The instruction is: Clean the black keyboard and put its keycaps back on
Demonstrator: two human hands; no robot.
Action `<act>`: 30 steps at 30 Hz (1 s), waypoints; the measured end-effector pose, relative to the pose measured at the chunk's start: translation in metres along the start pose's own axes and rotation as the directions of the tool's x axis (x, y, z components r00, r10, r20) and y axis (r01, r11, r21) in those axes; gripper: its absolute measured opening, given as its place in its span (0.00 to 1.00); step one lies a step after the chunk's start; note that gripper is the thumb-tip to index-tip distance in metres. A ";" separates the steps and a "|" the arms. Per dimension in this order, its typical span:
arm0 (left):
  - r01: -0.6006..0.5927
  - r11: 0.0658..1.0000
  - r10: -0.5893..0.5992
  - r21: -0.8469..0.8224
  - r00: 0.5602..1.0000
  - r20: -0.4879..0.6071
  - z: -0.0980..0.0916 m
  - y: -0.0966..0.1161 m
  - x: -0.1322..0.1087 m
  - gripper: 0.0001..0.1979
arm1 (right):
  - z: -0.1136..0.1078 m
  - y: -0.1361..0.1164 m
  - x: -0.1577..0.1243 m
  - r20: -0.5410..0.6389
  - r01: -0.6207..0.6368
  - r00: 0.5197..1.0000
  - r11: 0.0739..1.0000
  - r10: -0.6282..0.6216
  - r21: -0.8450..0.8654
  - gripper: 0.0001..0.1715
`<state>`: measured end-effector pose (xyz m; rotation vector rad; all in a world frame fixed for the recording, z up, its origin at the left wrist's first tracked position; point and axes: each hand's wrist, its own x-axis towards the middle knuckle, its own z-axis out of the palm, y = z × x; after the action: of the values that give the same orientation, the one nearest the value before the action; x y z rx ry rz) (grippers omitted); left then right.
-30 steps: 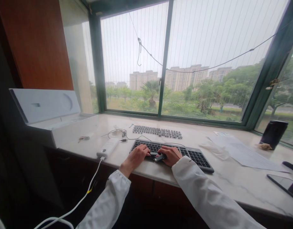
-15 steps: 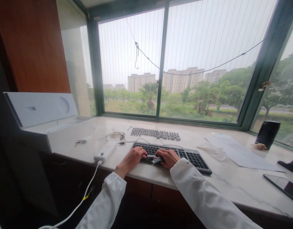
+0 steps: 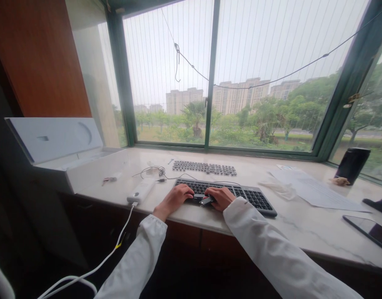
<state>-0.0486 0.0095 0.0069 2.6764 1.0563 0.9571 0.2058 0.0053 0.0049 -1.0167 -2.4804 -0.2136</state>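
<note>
A black keyboard (image 3: 254, 198) lies at the front edge of the marble counter, its surface partly covered by my hands. With curled fingers, my left hand (image 3: 176, 198) grips the keyboard's front left part. My right hand (image 3: 221, 197) is closed around a small dark tool (image 3: 206, 201) with a shiny metal end, held low over the front middle of the keyboard. The exact kind of tool is too small to make out. Behind the keyboard, rows of loose grey keycaps (image 3: 205, 167) are laid out on the counter.
To the left are an open white box (image 3: 94, 170), a white power strip (image 3: 141, 192) with its cord hanging down, keys (image 3: 110, 179) and a coiled black cable (image 3: 161, 171). On the right lie paper sheets (image 3: 315, 191), a phone (image 3: 366, 230) and a dark upright container (image 3: 354, 165).
The view has tilted slightly downward. Both hands stay at the keyboard; the tool in my right hand has turned a little, and my right fingers have shifted slightly.
</note>
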 end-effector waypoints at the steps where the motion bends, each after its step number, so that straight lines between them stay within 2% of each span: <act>1: 0.006 1.000 -0.006 -0.022 1.000 -0.006 -0.001 -0.002 -0.001 0.07 | 0.000 0.000 0.000 -0.004 -0.005 1.000 1.000 0.005 -0.001 0.15; 9: 0.040 0.988 -0.044 -0.152 0.999 -0.025 -0.004 -0.004 -0.002 0.09 | -0.002 -0.004 0.002 -0.030 -0.040 0.999 0.997 0.038 -0.060 0.10; 14: 0.072 0.976 -0.074 -0.204 0.997 -0.004 -0.012 -0.004 -0.005 0.16 | -0.008 -0.022 0.016 -0.026 -0.045 0.999 0.991 0.042 -0.124 0.15; 17: 0.090 0.971 -0.091 -0.221 0.996 0.006 -0.015 -0.008 -0.007 0.18 | -0.005 -0.034 0.027 0.020 -0.055 0.998 0.989 0.058 -0.134 0.14; 22: 0.090 0.968 -0.091 -0.235 0.996 0.006 -0.014 -0.011 -0.008 0.17 | -0.001 -0.044 0.040 0.078 -0.138 0.986 0.981 0.150 -0.138 0.11; 30: 0.062 0.973 -0.065 -0.224 0.998 -0.005 -0.011 -0.014 -0.009 0.17 | -0.004 -0.059 0.039 0.144 -0.202 0.962 0.959 0.232 -0.196 0.13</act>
<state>-0.0683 0.0135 0.0065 2.4439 0.9669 1.0162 0.1408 -0.0136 0.0278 -1.4273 -2.5033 -0.2983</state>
